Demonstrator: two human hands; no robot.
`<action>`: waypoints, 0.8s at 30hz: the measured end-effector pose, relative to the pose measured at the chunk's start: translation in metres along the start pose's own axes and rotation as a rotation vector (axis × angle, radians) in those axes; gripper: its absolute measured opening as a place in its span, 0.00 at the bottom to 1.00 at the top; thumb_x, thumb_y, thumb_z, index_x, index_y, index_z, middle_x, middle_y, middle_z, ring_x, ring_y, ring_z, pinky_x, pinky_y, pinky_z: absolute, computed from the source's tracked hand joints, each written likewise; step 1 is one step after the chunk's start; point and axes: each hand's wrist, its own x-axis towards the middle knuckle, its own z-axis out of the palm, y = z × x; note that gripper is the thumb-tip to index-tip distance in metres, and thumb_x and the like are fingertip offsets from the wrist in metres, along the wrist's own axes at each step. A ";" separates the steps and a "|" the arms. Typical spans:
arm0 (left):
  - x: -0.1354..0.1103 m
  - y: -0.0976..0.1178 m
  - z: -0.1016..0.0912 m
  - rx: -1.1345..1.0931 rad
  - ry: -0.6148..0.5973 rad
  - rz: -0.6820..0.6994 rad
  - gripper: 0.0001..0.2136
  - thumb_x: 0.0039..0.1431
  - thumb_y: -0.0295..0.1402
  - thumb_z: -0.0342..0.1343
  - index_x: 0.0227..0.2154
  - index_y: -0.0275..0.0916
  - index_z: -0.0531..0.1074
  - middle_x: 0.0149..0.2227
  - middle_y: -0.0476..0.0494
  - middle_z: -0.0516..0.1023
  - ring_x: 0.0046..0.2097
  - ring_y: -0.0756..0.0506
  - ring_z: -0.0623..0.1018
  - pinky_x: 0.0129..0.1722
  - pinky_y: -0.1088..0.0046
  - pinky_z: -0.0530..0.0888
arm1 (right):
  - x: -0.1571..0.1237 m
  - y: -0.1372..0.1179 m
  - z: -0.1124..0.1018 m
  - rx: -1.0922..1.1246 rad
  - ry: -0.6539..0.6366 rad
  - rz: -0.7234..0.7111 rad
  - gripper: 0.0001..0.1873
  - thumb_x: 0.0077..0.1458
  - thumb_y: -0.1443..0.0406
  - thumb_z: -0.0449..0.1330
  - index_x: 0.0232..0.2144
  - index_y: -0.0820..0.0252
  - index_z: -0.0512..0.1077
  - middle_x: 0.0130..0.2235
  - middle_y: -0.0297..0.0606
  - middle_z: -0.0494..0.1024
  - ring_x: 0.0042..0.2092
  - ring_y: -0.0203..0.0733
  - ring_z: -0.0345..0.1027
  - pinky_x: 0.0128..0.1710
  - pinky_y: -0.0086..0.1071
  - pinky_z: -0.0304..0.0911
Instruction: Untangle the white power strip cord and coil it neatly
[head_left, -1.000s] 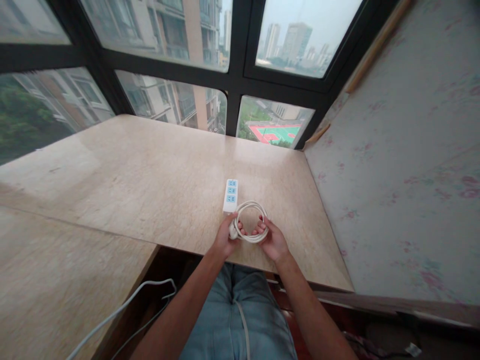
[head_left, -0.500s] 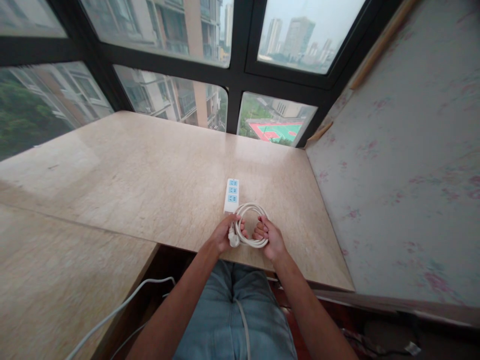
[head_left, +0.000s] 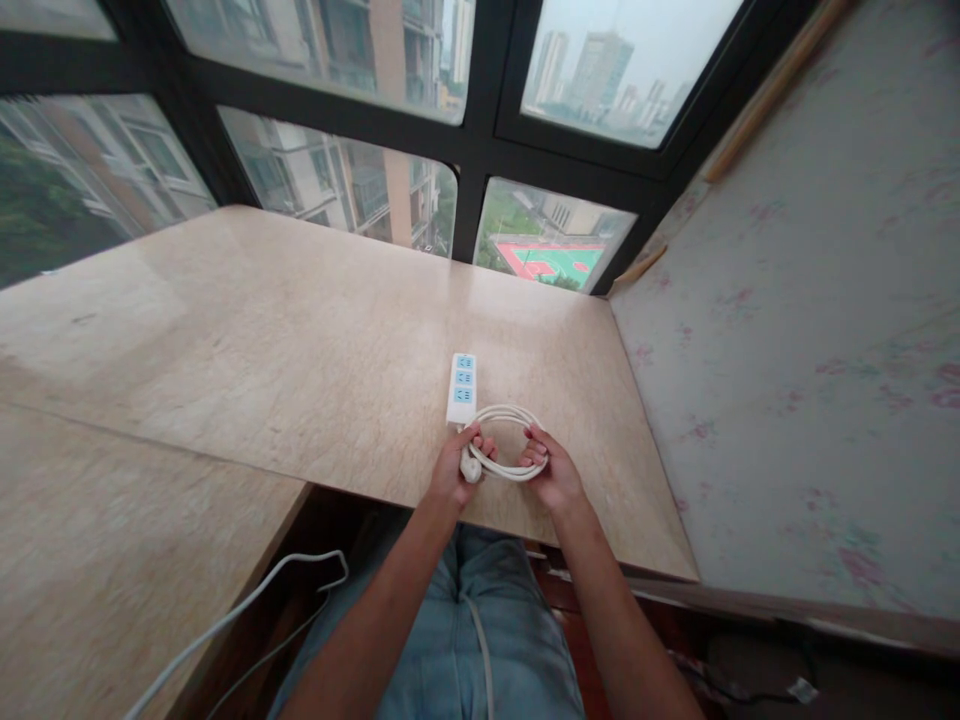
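Note:
A white power strip [head_left: 462, 390] with blue socket faces lies on the stone-patterned counter. Its white cord [head_left: 510, 410] is wound into a round coil just in front of it. My left hand [head_left: 459, 465] is closed around the coil's left side, close to the strip's near end. Beside those fingers hangs the cord's white plug [head_left: 471, 466]. On the right side of the coil, my right hand [head_left: 551, 468] grips the loops with fingers curled inward. The coil looks slightly flattened and tilted between both hands.
The counter [head_left: 262, 340] runs to dark-framed windows [head_left: 469, 150] at the back. A flowered wall [head_left: 787, 380] borders it on the right. Another white cable [head_left: 232, 612] hangs at the lower left, by a dark gap under the counter edge. A dark cord [head_left: 739, 692] lies low at right.
Both hands have moved slightly right with the coil, and my right hand has drawn a little farther from the left. The coil looks wider and flatter. The power strip stays in place.

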 end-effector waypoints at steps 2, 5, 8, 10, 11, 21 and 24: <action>-0.001 -0.002 -0.002 0.000 -0.012 -0.020 0.08 0.57 0.26 0.57 0.24 0.34 0.67 0.18 0.52 0.70 0.21 0.54 0.73 0.23 0.80 0.72 | 0.000 0.001 -0.003 0.006 0.005 0.008 0.13 0.42 0.68 0.70 0.24 0.60 0.68 0.12 0.17 0.56 0.14 0.23 0.49 0.18 0.21 0.57; -0.001 -0.004 -0.006 0.027 -0.112 -0.046 0.10 0.56 0.30 0.61 0.25 0.35 0.65 0.18 0.56 0.66 0.16 0.57 0.66 0.20 0.80 0.68 | -0.003 0.005 -0.008 -0.025 -0.006 -0.042 0.13 0.42 0.66 0.71 0.24 0.61 0.68 0.13 0.17 0.56 0.14 0.23 0.49 0.18 0.22 0.57; 0.001 -0.008 -0.006 0.059 -0.145 -0.046 0.14 0.53 0.35 0.64 0.24 0.36 0.64 0.16 0.59 0.61 0.14 0.60 0.58 0.17 0.81 0.65 | -0.009 0.007 -0.013 -0.082 -0.015 -0.118 0.13 0.42 0.65 0.71 0.25 0.62 0.70 0.13 0.17 0.56 0.14 0.24 0.49 0.17 0.23 0.57; 0.002 -0.013 -0.004 0.119 -0.113 -0.041 0.17 0.51 0.40 0.65 0.24 0.36 0.63 0.16 0.60 0.59 0.14 0.59 0.56 0.16 0.81 0.62 | -0.013 0.007 -0.017 -0.115 -0.009 -0.125 0.13 0.42 0.65 0.71 0.25 0.62 0.70 0.14 0.18 0.57 0.15 0.24 0.49 0.18 0.23 0.58; 0.003 -0.016 -0.002 0.154 -0.097 -0.038 0.19 0.50 0.43 0.66 0.23 0.36 0.63 0.15 0.60 0.58 0.14 0.59 0.55 0.15 0.81 0.62 | -0.016 0.005 -0.019 -0.131 -0.001 -0.123 0.13 0.42 0.65 0.71 0.25 0.62 0.70 0.14 0.18 0.57 0.15 0.25 0.49 0.18 0.24 0.58; 0.028 -0.051 0.039 0.399 -0.117 -0.120 0.20 0.51 0.48 0.62 0.21 0.37 0.63 0.13 0.60 0.54 0.14 0.58 0.54 0.16 0.78 0.60 | -0.034 -0.035 -0.049 -0.316 0.160 -0.238 0.18 0.36 0.59 0.74 0.23 0.62 0.71 0.20 0.30 0.72 0.20 0.32 0.65 0.25 0.29 0.68; 0.043 -0.062 0.057 0.463 -0.158 -0.163 0.20 0.52 0.48 0.61 0.21 0.37 0.62 0.13 0.61 0.54 0.14 0.58 0.53 0.16 0.78 0.60 | -0.036 -0.051 -0.061 -0.342 0.207 -0.305 0.18 0.35 0.58 0.74 0.23 0.62 0.71 0.20 0.30 0.74 0.21 0.34 0.67 0.24 0.28 0.68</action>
